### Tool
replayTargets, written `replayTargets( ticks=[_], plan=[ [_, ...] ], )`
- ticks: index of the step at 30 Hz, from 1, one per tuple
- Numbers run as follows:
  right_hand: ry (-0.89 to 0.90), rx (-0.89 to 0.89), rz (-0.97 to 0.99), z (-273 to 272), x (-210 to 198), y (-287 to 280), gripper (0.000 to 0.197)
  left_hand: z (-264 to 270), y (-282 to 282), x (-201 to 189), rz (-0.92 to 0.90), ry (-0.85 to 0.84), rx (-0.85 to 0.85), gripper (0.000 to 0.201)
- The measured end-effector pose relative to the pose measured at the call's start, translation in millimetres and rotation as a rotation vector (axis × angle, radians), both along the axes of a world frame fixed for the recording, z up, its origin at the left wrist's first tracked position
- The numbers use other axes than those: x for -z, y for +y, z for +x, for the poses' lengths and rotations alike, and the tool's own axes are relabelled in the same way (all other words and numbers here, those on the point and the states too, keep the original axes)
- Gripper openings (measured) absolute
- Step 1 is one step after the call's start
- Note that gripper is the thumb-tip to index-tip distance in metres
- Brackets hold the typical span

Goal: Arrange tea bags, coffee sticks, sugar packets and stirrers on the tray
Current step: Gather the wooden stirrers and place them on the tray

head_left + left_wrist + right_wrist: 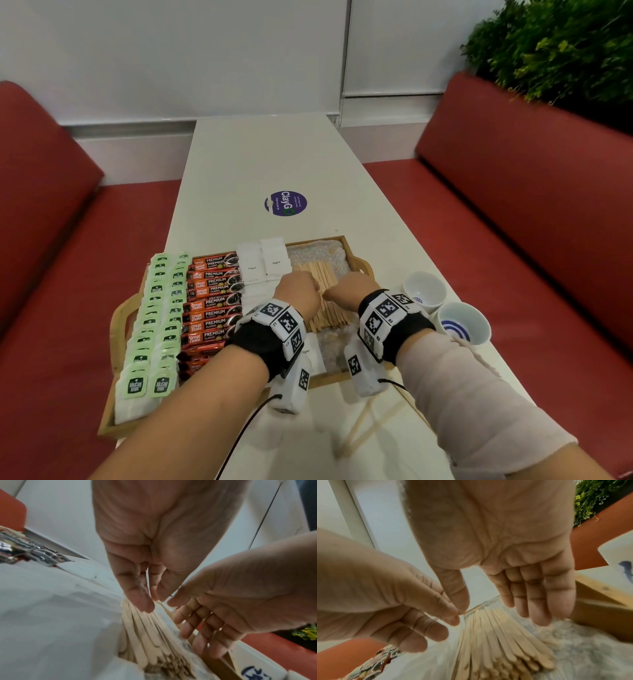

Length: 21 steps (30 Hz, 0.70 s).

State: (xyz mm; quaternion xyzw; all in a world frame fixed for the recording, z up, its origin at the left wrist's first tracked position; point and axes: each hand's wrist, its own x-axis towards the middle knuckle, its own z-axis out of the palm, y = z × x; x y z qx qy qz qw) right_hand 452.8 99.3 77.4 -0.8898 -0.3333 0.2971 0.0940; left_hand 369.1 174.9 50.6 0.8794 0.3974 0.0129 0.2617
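Note:
A wooden tray (356,261) holds green tea bags (154,325) at the left, then orange coffee sticks (212,298), white sugar packets (263,263) and a pile of wooden stirrers (323,274) on a grey liner. Both hands hover over the stirrers. My left hand (150,601) points its fingers down, and the fingertips touch the near ends of the stirrers (145,635). My right hand (496,609) is spread with straight fingers just right of the pile (496,642), and its thumb meets the left index fingertip. I see nothing gripped in either hand.
Two white cups (424,289) (464,323) stand on the table right of the tray. A few loose stirrers (370,425) lie on the table near its front edge. A round purple sticker (285,203) lies beyond the tray. Red benches flank the table.

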Motion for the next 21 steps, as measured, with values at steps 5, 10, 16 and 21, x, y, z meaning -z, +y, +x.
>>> replayTargets(
  ticks=[5,10,16,21],
  plan=[
    [-0.079,0.088,0.249,-4,-9,-20,0.027,0,-25,-15,-0.013,-0.042,-0.007,0.021],
    [-0.105,0.170,0.445,-7,-22,-60,0.007,-1,-61,-23,-0.082,-0.074,-0.004,0.021],
    [-0.129,0.382,0.674,-6,-33,-119,0.012,-6,-108,-25,-0.183,-0.072,0.002,0.018],
    [-0.157,0.578,0.710,0,-26,-174,0.005,-8,-145,-23,-0.091,0.073,0.093,0.026]
  ],
)
